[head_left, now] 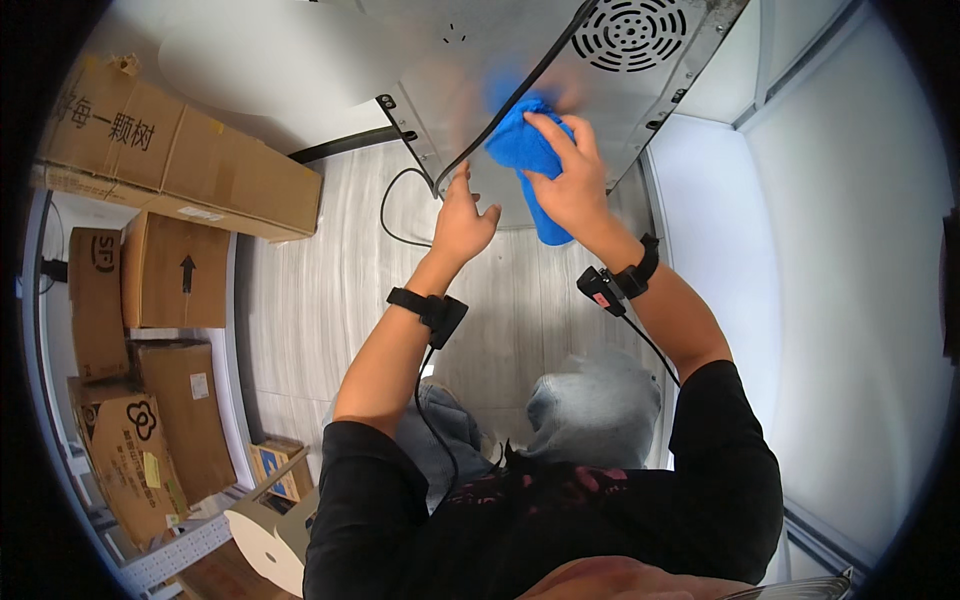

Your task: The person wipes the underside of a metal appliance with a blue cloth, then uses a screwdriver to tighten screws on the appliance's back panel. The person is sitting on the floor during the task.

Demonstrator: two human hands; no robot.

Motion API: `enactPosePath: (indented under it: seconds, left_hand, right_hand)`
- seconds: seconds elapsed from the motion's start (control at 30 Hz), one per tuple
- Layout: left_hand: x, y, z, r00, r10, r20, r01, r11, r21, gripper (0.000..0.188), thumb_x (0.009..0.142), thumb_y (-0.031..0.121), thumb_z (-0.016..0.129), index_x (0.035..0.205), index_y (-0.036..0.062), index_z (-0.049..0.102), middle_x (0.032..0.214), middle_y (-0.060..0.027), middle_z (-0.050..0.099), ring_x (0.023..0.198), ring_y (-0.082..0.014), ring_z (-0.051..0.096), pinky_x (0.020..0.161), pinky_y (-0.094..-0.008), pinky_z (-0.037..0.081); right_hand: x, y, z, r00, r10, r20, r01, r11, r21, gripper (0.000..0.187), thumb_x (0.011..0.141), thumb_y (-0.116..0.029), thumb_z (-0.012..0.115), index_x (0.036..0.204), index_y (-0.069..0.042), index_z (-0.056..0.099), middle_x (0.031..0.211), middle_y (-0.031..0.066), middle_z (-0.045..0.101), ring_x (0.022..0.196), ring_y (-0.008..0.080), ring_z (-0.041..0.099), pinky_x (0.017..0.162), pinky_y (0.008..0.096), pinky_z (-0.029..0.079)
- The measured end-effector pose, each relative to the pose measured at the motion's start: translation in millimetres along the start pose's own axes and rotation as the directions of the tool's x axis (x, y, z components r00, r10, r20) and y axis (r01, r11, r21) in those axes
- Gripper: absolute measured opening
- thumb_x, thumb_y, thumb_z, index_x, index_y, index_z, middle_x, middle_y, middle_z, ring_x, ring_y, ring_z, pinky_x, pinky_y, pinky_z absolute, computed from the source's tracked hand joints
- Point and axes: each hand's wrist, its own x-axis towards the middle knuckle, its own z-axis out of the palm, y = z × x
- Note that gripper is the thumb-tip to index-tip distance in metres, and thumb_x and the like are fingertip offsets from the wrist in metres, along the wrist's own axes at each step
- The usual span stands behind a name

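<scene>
the right hand point(568, 175) grips a bunched blue cloth point(522, 145) against the metal panel point(460, 75), fingers bent; the cloth sits forward-left of the palm, its long axis trailing back beneath it; the left hand point(467, 222), farther from the cloth, is loosely spread and empty, beside the black cable point(530, 84)

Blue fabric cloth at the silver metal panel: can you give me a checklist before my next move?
1. Blue fabric cloth held in the right hand: ok, fingers spread over it.
2. Left hand free of any cloth or tool: ok, fingers extended.
3. Thick black cable well away from the cloth: not ok, it runs right beside it across the silver metal panel.
4. Round slotted vent uncovered: ok.
5. Cable unplugged: cannot tell, no plug is visible.
</scene>
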Motion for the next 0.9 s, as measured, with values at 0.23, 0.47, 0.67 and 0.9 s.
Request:
enactPosePath:
  seconds: [0.23,0.47,0.67,0.9]
  left_hand:
    - [5,31,7,0.912,0.208,0.352,0.103,0.717,-0.690,0.075,0.084,0.009,0.063,0.145,0.0070,0.021,0.138,-0.0169,0.041,0.119,-0.0281,0.051,0.092,-0.0375,0.047]
    - [-5,75,72,0.887,0.153,0.437,0.230,0.672,-0.704,0.062,0.086,0.017,0.068,0.137,0.0062,0.035,0.120,-0.0107,0.052,0.107,-0.0204,0.055,0.090,-0.0361,0.051]
    - [-7,99,155,0.771,0.228,0.594,0.228,0.773,-0.592,0.047,0.080,0.005,0.068,0.125,0.0053,0.051,0.108,-0.0055,0.059,0.099,-0.0164,0.058,0.081,-0.0289,0.049]
    - [-8,98,224,0.569,0.341,0.748,0.179,0.837,-0.517,0.068,0.075,-0.004,0.064,0.139,0.0081,0.043,0.111,-0.0077,0.059,0.097,-0.0157,0.058,0.085,-0.0283,0.048]
  right_hand:
    - [-28,24,-16,0.975,0.135,0.175,-0.136,0.991,-0.007,0.060,0.067,-0.006,0.073,0.123,-0.022,0.057,0.114,0.0121,0.050,0.100,0.0352,0.055,0.080,0.0414,0.049]
    - [-65,51,-87,0.959,0.007,0.285,0.065,0.968,-0.241,0.060,0.070,-0.013,0.075,0.126,-0.022,0.054,0.117,0.0141,0.050,0.101,0.0354,0.055,0.083,0.0417,0.049]
    - [-136,73,-169,0.829,0.415,0.373,-0.319,0.901,-0.293,0.088,0.069,-0.037,0.080,0.142,-0.026,0.032,0.136,0.0167,0.037,0.113,0.0370,0.051,0.094,0.0430,0.047]
    - [-225,105,-188,0.617,0.760,0.201,-0.786,0.609,0.109,0.096,0.072,-0.029,0.079,0.147,-0.017,0.022,0.142,0.0171,0.037,0.121,0.0312,0.047,0.100,0.0426,0.041]
